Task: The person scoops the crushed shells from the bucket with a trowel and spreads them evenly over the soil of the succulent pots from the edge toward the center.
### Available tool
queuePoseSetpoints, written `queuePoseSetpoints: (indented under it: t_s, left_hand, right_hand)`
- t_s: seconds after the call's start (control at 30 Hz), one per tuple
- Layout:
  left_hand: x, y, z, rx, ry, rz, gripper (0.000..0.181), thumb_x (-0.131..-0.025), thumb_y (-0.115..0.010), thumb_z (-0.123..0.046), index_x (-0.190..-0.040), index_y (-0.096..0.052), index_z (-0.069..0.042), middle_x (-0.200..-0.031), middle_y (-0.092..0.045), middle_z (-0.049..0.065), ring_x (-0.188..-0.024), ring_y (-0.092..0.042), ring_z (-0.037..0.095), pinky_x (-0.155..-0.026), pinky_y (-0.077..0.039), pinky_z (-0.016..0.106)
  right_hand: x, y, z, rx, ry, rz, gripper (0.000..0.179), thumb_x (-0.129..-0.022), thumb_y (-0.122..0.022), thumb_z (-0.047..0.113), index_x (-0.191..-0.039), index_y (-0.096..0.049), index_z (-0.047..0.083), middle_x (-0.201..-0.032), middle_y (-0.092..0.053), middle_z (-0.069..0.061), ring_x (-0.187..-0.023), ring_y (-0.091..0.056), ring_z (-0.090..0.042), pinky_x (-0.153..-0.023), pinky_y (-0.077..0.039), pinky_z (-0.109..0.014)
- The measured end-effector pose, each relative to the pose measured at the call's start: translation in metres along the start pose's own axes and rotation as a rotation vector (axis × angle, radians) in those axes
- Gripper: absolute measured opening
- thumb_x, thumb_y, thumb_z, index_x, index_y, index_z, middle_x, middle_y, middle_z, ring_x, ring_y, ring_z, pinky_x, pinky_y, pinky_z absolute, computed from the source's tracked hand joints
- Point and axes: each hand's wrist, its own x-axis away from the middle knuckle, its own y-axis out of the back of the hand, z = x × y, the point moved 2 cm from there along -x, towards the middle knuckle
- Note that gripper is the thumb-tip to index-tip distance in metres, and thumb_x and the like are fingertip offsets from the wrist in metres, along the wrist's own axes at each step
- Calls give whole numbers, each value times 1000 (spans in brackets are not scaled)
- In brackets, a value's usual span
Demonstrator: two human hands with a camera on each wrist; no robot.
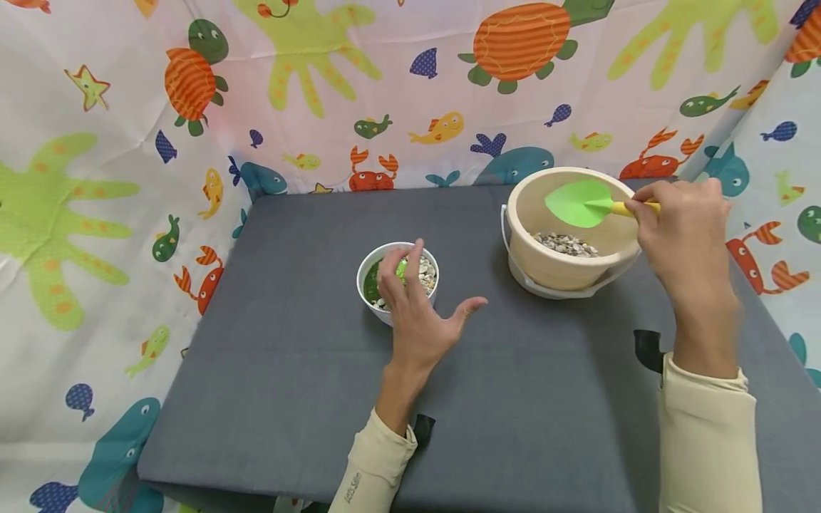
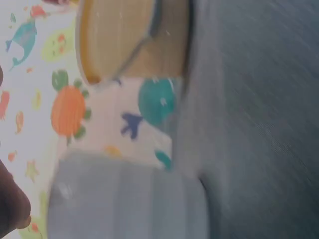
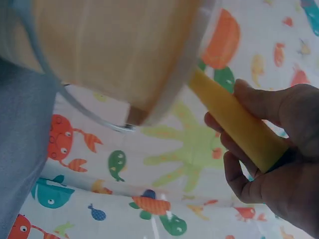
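Observation:
My right hand grips the yellow handle of a toy shovel, whose green blade is over the mouth of a cream bucket. Small mixed pebbles lie at the bottom of that bucket. Over the near rim of a small white pot is my left hand, fingers extended and thumb spread, holding nothing. Inside the pot are pale pebbles and something green, partly hidden behind the fingers. The left wrist view shows the pot's ribbed grey-white side, blurred.
Both containers stand on a table with a grey cloth. The bucket's white carrying handle hangs down its near side. A curtain printed with sea animals hangs behind the table and along both sides.

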Motion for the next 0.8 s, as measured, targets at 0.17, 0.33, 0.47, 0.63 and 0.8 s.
queuePoseSetpoints:
  t_s: [0.17,0.33,0.47,0.63,0.8]
  left_hand:
    - [-19,-19,-26,16,-18,110,104,-80,-88,-51,-159,-34,-10,-150,-39,17,-145,-36,30,-124,-33,49]
    - [-32,-40,-40,14,13,264,91,-91,-78,-51,-160,-36,-7,-154,-42,16,-147,-41,29,-125,-36,47]
    - [-36,-55,-46,41,23,369,93,-92,-77,-51,-161,-34,-6,-159,-43,15,-151,-42,28,-126,-36,47]
    - [-40,-73,-52,97,17,461,97,-90,-79,-52,-163,-33,-7,-165,-38,16,-152,-42,32,-123,-41,52]
    - [-42,-88,-58,113,16,514,88,-91,-78,-51,-159,-43,-8,-166,-35,16,-149,-47,34,-117,-48,49]
  right_hand:
    - [-9,-27,-11,132,-5,191,20,-98,-65,-1,-110,-70,-15,-102,-66,-42,-94,-42,-50,-85,-33,-66]
    - [-12,-43,-17,197,21,265,16,-94,-64,-7,-107,-70,-15,-97,-64,-42,-96,-44,-53,-85,-34,-70]
    - [-14,-45,-18,212,28,290,14,-92,-64,-8,-103,-70,-14,-95,-63,-42,-98,-44,-54,-86,-33,-71]
    - [-17,-48,-16,230,20,351,15,-90,-66,-10,-104,-72,-13,-97,-66,-40,-99,-45,-53,-87,-35,-71]
    - [-17,-49,-14,204,-10,372,12,-90,-69,-7,-101,-73,-12,-96,-68,-37,-101,-45,-53,-88,-36,-71]
